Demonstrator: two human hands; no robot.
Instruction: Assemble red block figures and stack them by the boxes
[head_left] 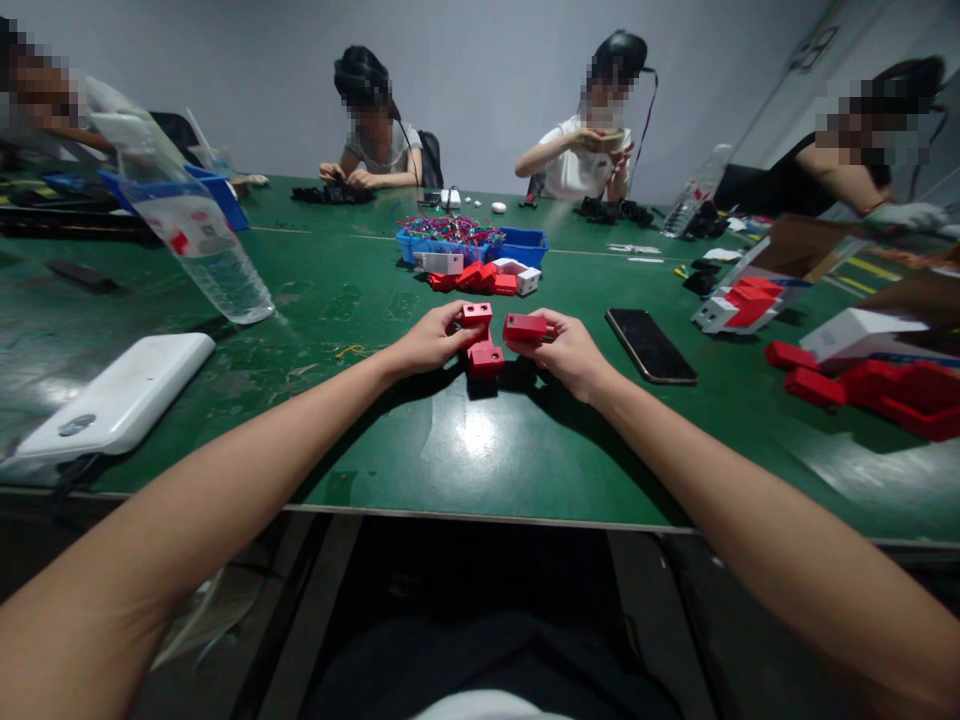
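My left hand [438, 339] is closed around a red bracket-like plastic part [485, 360] with a block at each end and small round holes in them. My right hand [566, 352] grips a second red block-shaped part [525, 327], a short gap away from the first. Both parts are held just above the green table [405, 430]. Beyond the hands lies a row of red parts [474, 276], with a white part [440, 263] at its left. What the curled right fingers cover is hidden.
Blue bins [523, 245] with tangled coloured wires [454, 230] stand farther back. A phone [651, 345] lies to the right, near boxes and more red parts [900, 395]. At left are a plastic bottle [199, 240] and a white power bank [124, 395]. Several people sit around the table.
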